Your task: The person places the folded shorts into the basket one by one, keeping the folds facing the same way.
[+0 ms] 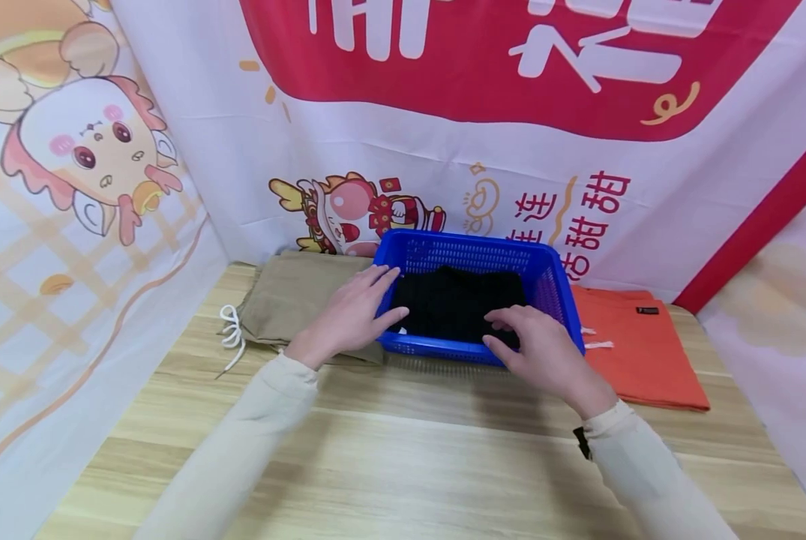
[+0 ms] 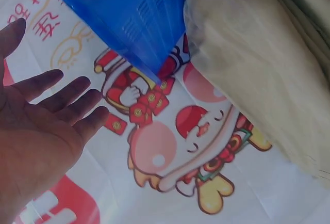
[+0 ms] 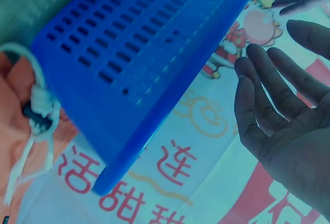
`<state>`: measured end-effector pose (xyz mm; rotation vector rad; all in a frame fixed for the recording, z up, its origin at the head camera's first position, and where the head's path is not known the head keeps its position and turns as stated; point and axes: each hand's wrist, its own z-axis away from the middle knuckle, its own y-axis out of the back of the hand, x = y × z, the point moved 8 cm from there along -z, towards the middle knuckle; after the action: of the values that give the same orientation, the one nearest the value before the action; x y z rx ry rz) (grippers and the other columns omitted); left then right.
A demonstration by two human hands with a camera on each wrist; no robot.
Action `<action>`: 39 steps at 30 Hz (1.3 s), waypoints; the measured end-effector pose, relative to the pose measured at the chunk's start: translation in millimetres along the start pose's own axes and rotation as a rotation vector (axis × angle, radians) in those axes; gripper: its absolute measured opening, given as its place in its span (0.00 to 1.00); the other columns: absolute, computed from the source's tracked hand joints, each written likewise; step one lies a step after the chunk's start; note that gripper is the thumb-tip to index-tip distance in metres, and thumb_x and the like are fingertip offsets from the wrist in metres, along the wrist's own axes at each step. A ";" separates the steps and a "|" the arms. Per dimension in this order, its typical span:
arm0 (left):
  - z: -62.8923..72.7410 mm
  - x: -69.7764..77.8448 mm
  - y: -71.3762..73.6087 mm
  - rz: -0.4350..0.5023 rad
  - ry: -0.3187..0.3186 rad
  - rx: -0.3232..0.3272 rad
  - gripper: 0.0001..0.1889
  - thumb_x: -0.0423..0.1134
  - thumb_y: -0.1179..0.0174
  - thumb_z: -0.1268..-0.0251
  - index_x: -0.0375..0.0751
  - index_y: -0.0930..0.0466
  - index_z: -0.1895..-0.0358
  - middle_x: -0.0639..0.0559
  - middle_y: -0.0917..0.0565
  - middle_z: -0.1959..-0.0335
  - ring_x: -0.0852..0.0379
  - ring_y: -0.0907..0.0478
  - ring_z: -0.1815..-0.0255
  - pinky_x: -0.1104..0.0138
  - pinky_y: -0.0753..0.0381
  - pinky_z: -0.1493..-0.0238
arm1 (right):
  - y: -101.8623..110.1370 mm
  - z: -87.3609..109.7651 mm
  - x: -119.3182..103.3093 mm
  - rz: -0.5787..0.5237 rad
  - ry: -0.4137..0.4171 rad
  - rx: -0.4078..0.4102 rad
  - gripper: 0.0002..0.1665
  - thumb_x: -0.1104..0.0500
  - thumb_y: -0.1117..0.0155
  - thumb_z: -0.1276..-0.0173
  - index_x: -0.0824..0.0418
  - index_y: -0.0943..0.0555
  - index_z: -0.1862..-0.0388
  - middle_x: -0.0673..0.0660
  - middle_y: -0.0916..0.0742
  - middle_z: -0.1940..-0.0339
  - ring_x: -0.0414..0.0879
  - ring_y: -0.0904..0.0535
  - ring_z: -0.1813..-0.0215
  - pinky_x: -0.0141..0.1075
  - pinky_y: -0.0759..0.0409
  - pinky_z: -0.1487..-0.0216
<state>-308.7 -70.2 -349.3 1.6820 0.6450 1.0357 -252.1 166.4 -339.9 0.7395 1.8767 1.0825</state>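
A blue plastic basket (image 1: pixel 429 349) with perforated walls stands at the back of the table, and folded black cloth (image 1: pixel 456 300) lies inside it. The left hand (image 1: pixel 355 307) hovers by the basket's left side with its fingers spread and nothing held. In the left wrist view, that left hand (image 2: pixel 46 110) has loosely extended fingers, apart from the blue basket (image 2: pixel 139 17). Over the basket's right front part is the right hand (image 1: pixel 540 349), fingers slightly bent. The right wrist view shows the right hand (image 3: pixel 283 105) holding nothing, with the blue basket wall (image 3: pixel 124 69) beside it.
Folded khaki cloth (image 1: pixel 308 292) with a white drawstring (image 1: pixel 232 334) lies left of the basket. Folded orange cloth (image 1: pixel 652 352) with white cord ends lies to its right. A printed fabric backdrop (image 1: pixel 376 150) rises behind the wooden table (image 1: pixel 403 457).
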 end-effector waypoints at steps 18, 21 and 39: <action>40.1 -69.0 41.8 0.177 0.175 0.219 0.37 0.53 0.48 0.21 0.32 0.45 0.21 0.33 0.41 0.23 0.34 0.46 0.22 0.40 0.44 0.26 | -38.1 19.6 -53.0 -0.091 0.122 -0.034 0.13 0.54 0.27 0.33 0.55 0.14 0.51 0.48 0.12 0.59 0.39 0.18 0.59 0.39 0.16 0.55; 43.8 -87.6 47.1 0.182 0.218 0.244 0.38 0.53 0.49 0.21 0.30 0.46 0.22 0.30 0.42 0.23 0.32 0.47 0.22 0.39 0.46 0.26 | -46.7 21.1 -54.4 -0.119 0.108 -0.064 0.13 0.55 0.26 0.33 0.55 0.14 0.51 0.48 0.12 0.59 0.39 0.18 0.58 0.37 0.16 0.56; 49.5 -214.1 31.1 0.295 0.547 0.154 0.57 0.69 0.49 0.29 0.19 0.60 0.23 0.16 0.48 0.27 0.20 0.47 0.28 0.33 0.44 0.30 | -93.1 24.0 -60.6 -0.282 0.037 -0.257 0.22 0.54 0.29 0.30 0.62 0.19 0.41 0.55 0.12 0.55 0.48 0.16 0.53 0.40 0.17 0.53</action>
<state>-371.9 -277.7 -396.2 1.6613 0.8558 1.7268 -209.6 85.3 -407.2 0.2994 1.7653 1.1303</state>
